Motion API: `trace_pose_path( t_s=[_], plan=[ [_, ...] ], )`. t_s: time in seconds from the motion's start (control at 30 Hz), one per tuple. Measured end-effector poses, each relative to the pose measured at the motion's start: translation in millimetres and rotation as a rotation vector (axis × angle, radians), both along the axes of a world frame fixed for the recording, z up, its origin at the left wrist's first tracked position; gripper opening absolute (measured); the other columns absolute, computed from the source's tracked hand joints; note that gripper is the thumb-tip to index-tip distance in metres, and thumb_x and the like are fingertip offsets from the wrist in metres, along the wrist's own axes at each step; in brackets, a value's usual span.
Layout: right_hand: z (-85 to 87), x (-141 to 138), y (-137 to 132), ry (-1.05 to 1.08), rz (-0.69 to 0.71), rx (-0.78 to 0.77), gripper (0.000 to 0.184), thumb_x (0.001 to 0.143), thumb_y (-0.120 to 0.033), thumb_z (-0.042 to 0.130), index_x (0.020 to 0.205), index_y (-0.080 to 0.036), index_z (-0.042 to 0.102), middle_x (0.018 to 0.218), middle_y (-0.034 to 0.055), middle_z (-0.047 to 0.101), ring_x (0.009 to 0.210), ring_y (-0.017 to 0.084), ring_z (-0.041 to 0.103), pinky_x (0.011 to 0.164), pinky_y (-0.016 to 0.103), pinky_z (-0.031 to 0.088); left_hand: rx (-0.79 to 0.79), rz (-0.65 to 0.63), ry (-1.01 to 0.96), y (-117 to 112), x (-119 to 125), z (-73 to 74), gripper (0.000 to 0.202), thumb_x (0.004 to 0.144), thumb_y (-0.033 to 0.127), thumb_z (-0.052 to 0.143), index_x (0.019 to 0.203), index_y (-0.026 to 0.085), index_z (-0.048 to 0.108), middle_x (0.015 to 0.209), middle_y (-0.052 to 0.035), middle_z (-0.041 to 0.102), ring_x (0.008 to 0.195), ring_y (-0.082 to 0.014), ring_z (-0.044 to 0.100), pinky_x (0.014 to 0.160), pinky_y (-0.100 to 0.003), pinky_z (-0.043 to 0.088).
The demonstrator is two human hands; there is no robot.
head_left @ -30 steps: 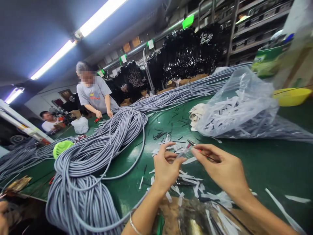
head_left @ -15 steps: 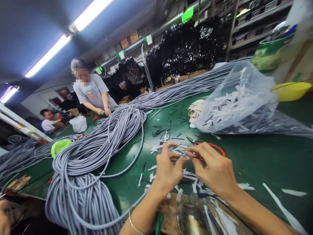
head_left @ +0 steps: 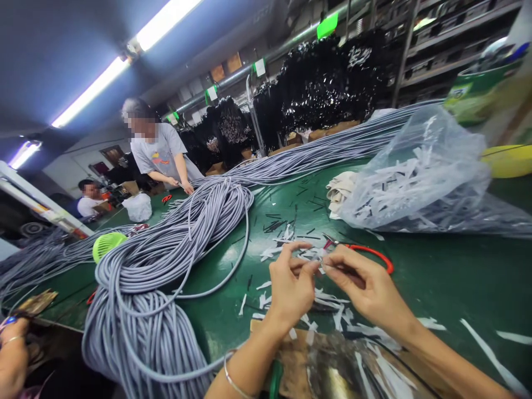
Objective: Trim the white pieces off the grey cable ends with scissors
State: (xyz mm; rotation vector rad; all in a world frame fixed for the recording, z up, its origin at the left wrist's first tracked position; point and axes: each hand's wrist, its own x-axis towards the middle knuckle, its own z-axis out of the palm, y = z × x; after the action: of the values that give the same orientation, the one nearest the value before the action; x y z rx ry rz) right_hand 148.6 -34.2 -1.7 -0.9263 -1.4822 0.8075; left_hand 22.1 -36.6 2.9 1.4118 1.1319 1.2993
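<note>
In the head view, my left hand (head_left: 292, 284) and my right hand (head_left: 369, 285) meet fingertip to fingertip above the bench. Both are closed in a pinch around a small pale piece between them, too small and covered to name. Right behind my right hand lie red-handled cutters (head_left: 376, 254), their blades pointing left. White strips (head_left: 328, 299) and short black pieces (head_left: 274, 225) are scattered under and around my hands. A large coil of grey cable (head_left: 174, 260) lies to the left, and one strand runs toward my left forearm.
A clear plastic bag of scraps (head_left: 411, 188) stands at right beside a cream cloth (head_left: 341, 191). More grey cable (head_left: 316, 147) stretches across the back of the green bench (head_left: 440, 282). A co-worker (head_left: 160, 149) stands across it. Another person's hand (head_left: 14, 338) shows at the left edge.
The view has shifted slightly, so the scene sits further right. My right fingers have curled in more, and the pinch has moved a little. More of the other person's arm shows at the left edge.
</note>
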Motion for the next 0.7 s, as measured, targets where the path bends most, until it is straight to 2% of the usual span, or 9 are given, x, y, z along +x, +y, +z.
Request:
trace_pose_path(
  t_s=[0.07,0.13,0.23,0.3,0.37,0.47,0.57,0.63,0.7],
  plan=[
    [1.1,0.3,-1.1,0.105,-0.05,-0.061,0.036,0.067,-0.054,0.063,0.057,-0.02,0.055,0.054,-0.0008,0.046,0.047,0.011,0.041,0.04,0.023,0.034,0.003,0.022,0.011,0.3,0.2,0.7,0.029,0.071,0.02,0.064,0.098,0.019,0.055,0.052,0.0048,0.057,0.037,-0.0067,0.042,0.039,-0.017,0.03],
    [1.4,-0.5,-0.8,0.296,-0.091,-0.173,0.036,0.063,-0.057,0.065,0.066,-0.021,0.057,0.047,-0.0055,0.035,0.041,0.008,0.029,0.036,0.022,0.024,-0.013,0.02,-0.001,0.0,0.8,1.7,0.038,0.067,0.02,0.069,0.101,0.02,0.053,0.051,0.0064,0.055,0.037,-0.0064,0.042,0.039,-0.016,0.03],
    [1.5,-2.5,0.9,0.459,0.093,-0.394,0.05,0.055,-0.059,0.071,0.087,-0.022,0.06,0.043,-0.0114,0.021,0.038,0.005,0.015,0.036,0.02,0.015,-0.103,-0.1,-0.085,-0.7,1.7,2.9,0.045,0.064,0.028,0.072,0.099,0.02,0.045,0.048,0.0083,0.054,0.032,-0.0057,0.041,0.035,-0.015,0.029],
    [1.9,-3.2,1.8,0.411,0.251,-0.494,0.054,0.05,-0.06,0.073,0.083,-0.018,0.062,0.042,-0.0109,0.025,0.038,0.004,0.016,0.037,0.019,0.014,-0.142,-0.194,-0.14,-0.3,1.9,3.1,0.048,0.064,0.037,0.073,0.096,0.021,0.041,0.046,0.0092,0.052,0.029,-0.0051,0.039,0.033,-0.014,0.026],
    [2.5,-2.6,2.8,0.337,0.294,-0.516,0.054,0.048,-0.063,0.073,0.073,-0.015,0.064,0.042,-0.0084,0.03,0.039,0.004,0.021,0.038,0.02,0.015,-0.143,-0.237,-0.181,1.3,1.6,3.0,0.05,0.064,0.044,0.073,0.093,0.02,0.039,0.046,0.0088,0.053,0.029,-0.0041,0.037,0.033,-0.013,0.025],
    [2.8,0.3,5.3,0.237,0.222,-0.446,0.054,0.051,-0.067,0.068,0.064,-0.015,0.064,0.042,-0.0053,0.037,0.041,0.006,0.028,0.038,0.021,0.022,-0.121,-0.241,-0.229,5.0,-0.1,2.8,0.052,0.061,0.05,0.073,0.088,0.019,0.042,0.052,0.0062,0.055,0.034,-0.0035,0.039,0.036,-0.014,0.029],
    [1.0,2.9,7.8,0.145,0.166,-0.323,0.049,0.054,-0.066,0.066,0.057,-0.018,0.061,0.048,0.0,0.049,0.05,0.014,0.047,0.047,0.026,0.04,-0.108,-0.275,-0.221,7.7,-2.8,2.8,0.05,0.062,0.051,0.072,0.088,0.016,0.048,0.054,0.0047,0.054,0.037,-0.0042,0.041,0.039,-0.015,0.033],
    [-0.7,3.5,7.8,0.029,0.089,-0.2,0.043,0.062,-0.061,0.062,0.055,-0.019,0.059,0.051,0.0024,0.054,0.056,0.017,0.053,0.052,0.028,0.043,-0.088,-0.271,-0.138,7.5,-4.4,2.6,0.04,0.069,0.044,0.068,0.092,0.015,0.052,0.055,0.0034,0.055,0.039,-0.0058,0.043,0.041,-0.017,0.034],
    [-1.9,3.0,6.4,-0.133,-0.057,-0.025,0.033,0.071,-0.049,0.055,0.055,-0.02,0.057,0.052,0.0023,0.054,0.05,0.015,0.05,0.048,0.026,0.04,-0.006,-0.186,0.036,5.6,-5.2,1.8,0.024,0.076,0.03,0.061,0.094,0.015,0.056,0.058,0.0004,0.059,0.046,-0.0095,0.051,0.046,-0.019,0.04]
  ],
)
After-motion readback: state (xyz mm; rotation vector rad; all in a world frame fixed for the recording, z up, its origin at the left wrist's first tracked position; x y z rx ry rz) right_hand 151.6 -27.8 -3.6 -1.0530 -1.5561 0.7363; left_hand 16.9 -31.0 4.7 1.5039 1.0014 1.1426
